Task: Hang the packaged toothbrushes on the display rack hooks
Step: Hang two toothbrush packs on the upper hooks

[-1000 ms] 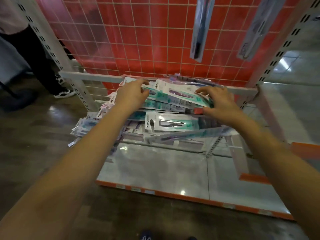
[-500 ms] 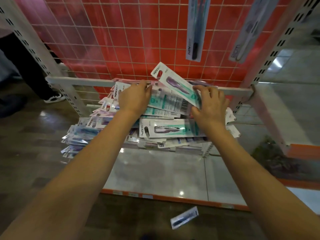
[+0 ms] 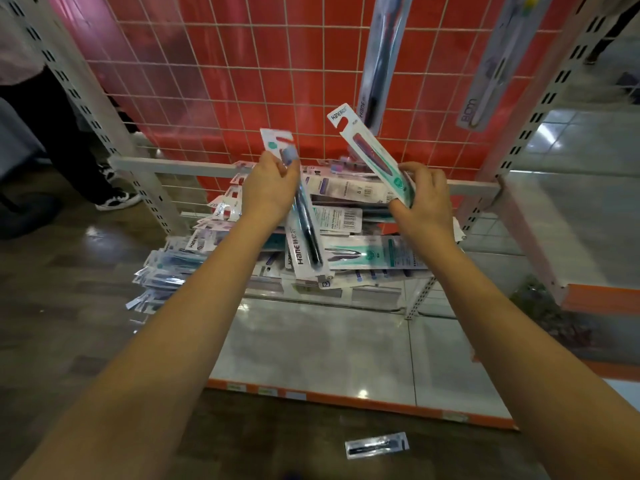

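While both packs are up off the pile (image 3: 311,233), I have my left hand (image 3: 270,188) gripping a dark-brush pack (image 3: 304,233), its long axis dropping down and right. My right hand (image 3: 420,199) pinches a teal pack (image 3: 372,154) by its lower end, hang-hole end pointing up-left toward the red grid (image 3: 242,81). That hand sits nearer the hung packs (image 3: 381,57) upper right, so I judge it goes first.

Against the red grid panel (image 3: 242,84), the left and middle stretch is bare wire, open to reach. Two hung packs (image 3: 382,60) block its right side. The toothbrush pile (image 3: 346,216) crowds the shelf below it.
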Tool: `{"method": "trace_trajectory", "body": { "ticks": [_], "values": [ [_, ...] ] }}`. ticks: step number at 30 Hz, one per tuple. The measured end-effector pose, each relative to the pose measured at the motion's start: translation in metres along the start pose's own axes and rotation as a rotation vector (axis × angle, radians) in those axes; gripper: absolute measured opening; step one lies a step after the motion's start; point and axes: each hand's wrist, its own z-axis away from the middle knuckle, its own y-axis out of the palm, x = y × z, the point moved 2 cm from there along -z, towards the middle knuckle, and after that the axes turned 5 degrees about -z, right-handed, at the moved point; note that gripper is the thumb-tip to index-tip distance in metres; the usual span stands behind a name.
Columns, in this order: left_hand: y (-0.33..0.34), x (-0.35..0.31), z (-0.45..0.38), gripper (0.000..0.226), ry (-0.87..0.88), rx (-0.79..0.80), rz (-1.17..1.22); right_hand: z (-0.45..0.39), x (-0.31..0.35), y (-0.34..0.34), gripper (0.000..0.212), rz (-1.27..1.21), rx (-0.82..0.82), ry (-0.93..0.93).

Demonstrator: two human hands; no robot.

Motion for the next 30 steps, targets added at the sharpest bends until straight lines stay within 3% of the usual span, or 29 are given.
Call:
{"method": "trace_trajectory", "body": {
  "ticks": [6, 12, 18, 20, 25, 28, 30],
  "values": [
    [-0.002, -0.003, 0.008, 0.029, -0.01, 0.047, 0.223, 0.007, 0.006, -0.005, 0.043, -0.103, 0.06, 0.038],
    [-0.001, -0.007, 0.023, 0.032, 0.008, 0.108, 0.463, 0.016, 0.011, -0.009, 0.032, -0.402, 0.189, 0.171],
    [0.004, -0.009, 0.032, 0.067, -0.068, 0.146, 0.692, 0.028, 0.006, -0.006, 0.014, -0.652, 0.32, 0.355],
    [0.005, -0.011, 0.035, 0.072, -0.144, 0.197, 0.773, 0.032, 0.006, -0.007, 0.017, -0.71, 0.324, 0.385],
    [0.007, -0.014, 0.041, 0.025, -0.127, 0.284, 0.818, 0.039, 0.008, -0.011, 0.025, -0.819, 0.294, 0.437],
    [0.005, -0.018, 0.044, 0.019, -0.12, 0.297, 0.846, 0.041, 0.01, -0.014, 0.027, -0.826, 0.304, 0.425],
    [0.002, -0.023, 0.045, 0.028, -0.105, 0.311, 0.882, 0.041, 0.013, -0.018, 0.027, -0.826, 0.305, 0.41]
  ]
}}
